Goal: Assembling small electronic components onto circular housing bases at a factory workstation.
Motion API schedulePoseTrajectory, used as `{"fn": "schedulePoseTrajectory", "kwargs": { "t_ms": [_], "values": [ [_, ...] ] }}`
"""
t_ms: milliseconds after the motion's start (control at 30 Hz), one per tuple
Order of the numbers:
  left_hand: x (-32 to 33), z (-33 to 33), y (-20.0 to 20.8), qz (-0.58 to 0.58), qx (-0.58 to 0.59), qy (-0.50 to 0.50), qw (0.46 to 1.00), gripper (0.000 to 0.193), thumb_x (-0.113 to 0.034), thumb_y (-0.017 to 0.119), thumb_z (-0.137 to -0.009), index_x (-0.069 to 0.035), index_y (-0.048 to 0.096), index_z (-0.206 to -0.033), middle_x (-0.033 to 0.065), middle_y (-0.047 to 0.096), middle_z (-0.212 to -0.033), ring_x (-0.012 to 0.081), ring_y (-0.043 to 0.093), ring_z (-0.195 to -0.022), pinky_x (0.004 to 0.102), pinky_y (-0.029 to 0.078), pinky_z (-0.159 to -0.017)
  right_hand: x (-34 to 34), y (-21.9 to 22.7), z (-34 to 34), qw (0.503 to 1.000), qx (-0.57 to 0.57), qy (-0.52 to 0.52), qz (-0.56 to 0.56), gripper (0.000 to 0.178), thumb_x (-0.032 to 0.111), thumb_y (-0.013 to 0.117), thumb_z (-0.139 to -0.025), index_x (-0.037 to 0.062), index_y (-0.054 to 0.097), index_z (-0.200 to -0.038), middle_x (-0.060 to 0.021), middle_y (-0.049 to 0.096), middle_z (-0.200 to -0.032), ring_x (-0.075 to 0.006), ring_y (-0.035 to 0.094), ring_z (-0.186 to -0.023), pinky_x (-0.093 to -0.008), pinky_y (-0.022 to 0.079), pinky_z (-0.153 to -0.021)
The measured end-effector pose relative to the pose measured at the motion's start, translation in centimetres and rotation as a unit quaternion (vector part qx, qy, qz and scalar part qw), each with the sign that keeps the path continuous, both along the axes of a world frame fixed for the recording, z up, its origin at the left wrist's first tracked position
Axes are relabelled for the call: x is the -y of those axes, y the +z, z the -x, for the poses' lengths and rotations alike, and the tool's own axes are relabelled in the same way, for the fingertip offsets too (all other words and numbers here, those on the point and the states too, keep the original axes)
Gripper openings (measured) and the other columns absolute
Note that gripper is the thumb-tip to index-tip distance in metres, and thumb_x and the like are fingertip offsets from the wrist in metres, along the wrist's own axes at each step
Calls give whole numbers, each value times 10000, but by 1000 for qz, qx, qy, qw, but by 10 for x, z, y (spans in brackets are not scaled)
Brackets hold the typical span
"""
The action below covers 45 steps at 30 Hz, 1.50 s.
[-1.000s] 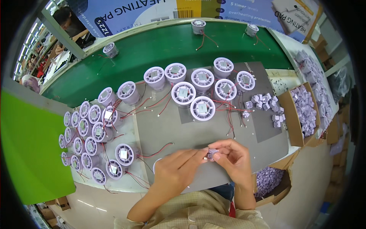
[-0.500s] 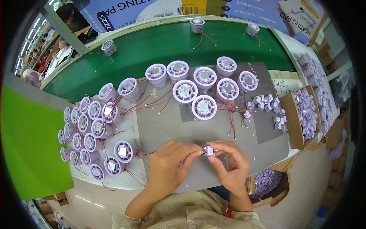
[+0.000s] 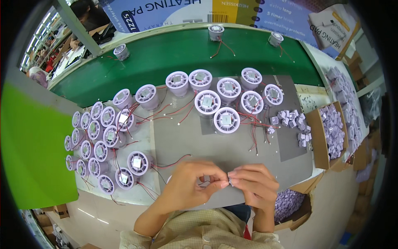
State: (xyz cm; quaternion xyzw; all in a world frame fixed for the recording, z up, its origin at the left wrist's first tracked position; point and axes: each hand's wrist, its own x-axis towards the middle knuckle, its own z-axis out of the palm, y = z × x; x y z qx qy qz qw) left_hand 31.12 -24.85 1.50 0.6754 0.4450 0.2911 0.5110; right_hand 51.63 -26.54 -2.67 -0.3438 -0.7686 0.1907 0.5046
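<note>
Close together over the near part of the grey mat, both my hands are closed in a fingertip pinch. My left hand [image 3: 192, 182] pinches a thin wire [image 3: 204, 181] that loops beside its fingers. My right hand [image 3: 256, 182] grips a small lilac plastic block [image 3: 231, 181] at the left hand's fingertips; fingers hide most of it. A pale rim peeks out behind my left hand. Just left of it stands a lilac round housing [image 3: 137, 163] with a square metal plate and red and black wires. More such housings [image 3: 226, 120] stand beyond my hands.
Loose lilac blocks [image 3: 291, 119] lie on the mat's right, beside a cardboard box [image 3: 320, 139] full of them. Another filled carton [image 3: 304, 211] sits below the table edge. A green conveyor belt [image 3: 178, 50] runs behind, carrying 3 housings. A bright green panel [image 3: 37, 153] borders the left.
My right fingers have closed further over the lilac block, which was plainly visible before. The left hand has turned slightly, showing the wire loop. The whole view has shifted a little.
</note>
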Motion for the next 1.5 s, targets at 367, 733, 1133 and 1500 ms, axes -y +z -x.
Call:
{"fn": "schedulePoseTrajectory", "kwargs": {
  "t_ms": [367,733,1133,1500],
  "values": [
    [-8,9,-13,92,66,-108,988,67,-130,727,-845,-92,736,-899,-28,717,-822,70,599,-750,256,418,-664,16,10,-6,988,115,-17,-101,238,-71,686,-685,13,751,-898,-102,741,-972,-257,711,-886,-313,601,-754],
    [-8,0,-14,123,101,-94,983,62,-141,734,-845,-103,743,-894,-50,705,-800,64,584,-769,243,351,-710,24,-4,-8,995,30,-22,-88,293,-92,668,-707,-51,723,-992,-126,719,-1055,-265,686,-923,-326,595,-781],
    [-6,-8,-22,-16,56,-47,997,125,-186,739,-840,-77,730,-901,34,725,-793,171,659,-676,311,494,-632,23,3,3,983,111,-113,-89,295,-137,702,-663,19,718,-913,-125,724,-937,-292,672,-848,-353,571,-749],
    [1,-14,-19,39,58,-18,997,143,-192,766,-831,-76,724,-903,33,726,-767,169,703,-731,316,514,-617,19,13,-10,991,108,-71,-40,307,-120,693,-634,8,731,-911,-114,723,-936,-291,674,-847,-347,568,-730]
  ]
}}
